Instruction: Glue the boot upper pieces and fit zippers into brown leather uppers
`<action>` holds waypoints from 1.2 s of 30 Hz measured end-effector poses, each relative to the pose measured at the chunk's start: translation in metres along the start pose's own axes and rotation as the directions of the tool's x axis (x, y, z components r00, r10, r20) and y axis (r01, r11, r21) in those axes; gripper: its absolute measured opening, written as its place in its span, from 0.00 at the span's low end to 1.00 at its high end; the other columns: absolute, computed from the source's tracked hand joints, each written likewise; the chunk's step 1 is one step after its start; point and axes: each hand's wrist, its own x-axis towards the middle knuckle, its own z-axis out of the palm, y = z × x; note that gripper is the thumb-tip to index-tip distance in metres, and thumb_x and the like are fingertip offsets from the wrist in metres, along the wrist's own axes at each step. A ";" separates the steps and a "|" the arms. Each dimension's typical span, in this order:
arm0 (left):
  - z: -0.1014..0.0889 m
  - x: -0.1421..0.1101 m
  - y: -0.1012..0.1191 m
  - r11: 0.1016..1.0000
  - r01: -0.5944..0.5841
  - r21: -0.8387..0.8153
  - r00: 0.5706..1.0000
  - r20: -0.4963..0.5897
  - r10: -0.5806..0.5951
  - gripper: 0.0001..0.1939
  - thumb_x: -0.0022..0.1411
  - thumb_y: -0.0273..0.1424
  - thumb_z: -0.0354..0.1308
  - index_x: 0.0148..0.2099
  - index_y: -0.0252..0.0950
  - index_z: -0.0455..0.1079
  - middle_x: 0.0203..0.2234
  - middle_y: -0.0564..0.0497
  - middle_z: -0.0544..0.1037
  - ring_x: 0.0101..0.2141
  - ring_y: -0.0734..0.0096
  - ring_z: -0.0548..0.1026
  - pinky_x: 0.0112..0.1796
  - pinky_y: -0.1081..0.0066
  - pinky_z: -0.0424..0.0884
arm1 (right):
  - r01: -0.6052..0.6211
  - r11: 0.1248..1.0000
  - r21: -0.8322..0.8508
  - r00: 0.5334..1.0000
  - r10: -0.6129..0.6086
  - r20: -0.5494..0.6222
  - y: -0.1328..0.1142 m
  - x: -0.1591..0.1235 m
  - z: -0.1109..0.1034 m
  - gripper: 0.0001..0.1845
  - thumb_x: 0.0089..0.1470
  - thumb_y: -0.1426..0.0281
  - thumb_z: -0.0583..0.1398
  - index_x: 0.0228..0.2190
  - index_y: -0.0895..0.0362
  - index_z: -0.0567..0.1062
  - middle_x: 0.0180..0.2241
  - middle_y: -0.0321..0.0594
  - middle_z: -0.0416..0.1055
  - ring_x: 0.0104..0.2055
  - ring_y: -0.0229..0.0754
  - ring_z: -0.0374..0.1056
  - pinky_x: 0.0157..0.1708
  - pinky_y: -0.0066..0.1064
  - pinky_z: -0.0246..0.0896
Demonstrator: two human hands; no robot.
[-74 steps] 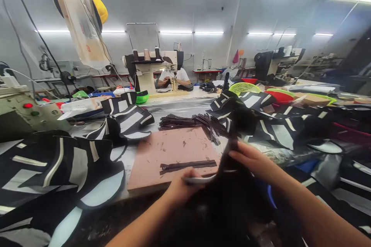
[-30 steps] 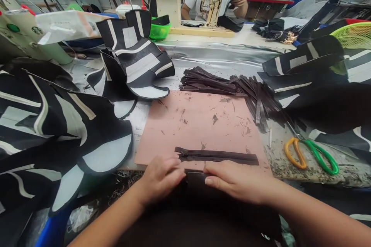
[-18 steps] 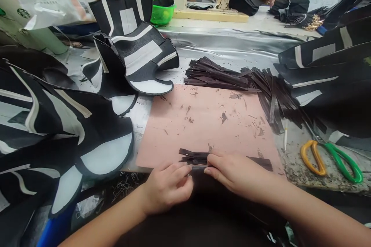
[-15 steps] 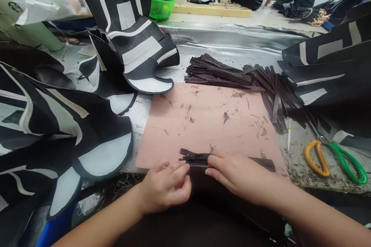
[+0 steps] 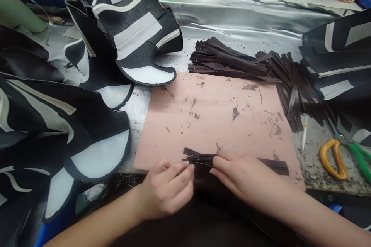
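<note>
A dark brown zipper (image 5: pixel 199 157) lies along the front edge of a pinkish board (image 5: pixel 208 123), its tape ends split apart at the left. My left hand (image 5: pixel 171 189) is closed, thumb and fingertips pinching at that left end. My right hand (image 5: pixel 240 170) is closed over the zipper's middle and presses it on the board; its fingers partly hide the zipper. The zipper's tail sticks out to the right beneath my wrist. Below the board edge is dark material, too dim to name.
Behind the board lies a pile of dark zippers (image 5: pixel 228 61), with more strips (image 5: pixel 292 88) to its right. Scissors (image 5: pixel 333 160) and a white pen-like stick (image 5: pixel 304 133) lie at the right. Black boot uppers (image 5: pixel 139 42) with white patches crowd the left; others (image 5: pixel 336 69) stand right.
The view has tipped down, so the person across the table is out of sight. My left fingers have closed a little more at the zipper's end; my right hand stays on the zipper.
</note>
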 end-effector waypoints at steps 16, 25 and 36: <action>-0.010 0.003 0.007 0.994 0.101 0.050 0.986 0.131 -0.107 0.10 0.55 0.25 0.48 0.36 0.36 0.71 0.42 0.52 0.75 0.33 0.69 0.68 0.34 0.66 0.57 | -0.123 0.990 0.065 0.992 0.125 -0.017 0.003 -0.001 0.001 0.13 0.57 0.67 0.51 0.23 0.56 0.65 0.21 0.35 0.65 0.19 0.35 0.61 0.19 0.25 0.49; -0.001 0.007 0.014 0.990 0.090 0.112 0.983 0.148 -0.106 0.27 0.60 0.49 0.44 0.48 0.34 0.70 0.38 0.49 0.75 0.34 0.66 0.66 0.38 0.65 0.56 | -0.169 0.985 0.040 0.985 0.170 -0.017 0.002 0.003 0.001 0.13 0.57 0.69 0.50 0.22 0.57 0.65 0.21 0.35 0.66 0.18 0.34 0.60 0.19 0.25 0.47; 0.002 0.024 0.010 0.992 -0.069 0.105 0.968 0.248 0.041 0.25 0.60 0.46 0.48 0.45 0.31 0.70 0.39 0.47 0.74 0.40 0.62 0.66 0.43 0.64 0.58 | -0.288 0.954 -0.083 0.958 0.286 -0.036 0.000 -0.006 -0.006 0.13 0.53 0.61 0.53 0.25 0.57 0.68 0.21 0.38 0.67 0.22 0.40 0.63 0.21 0.29 0.46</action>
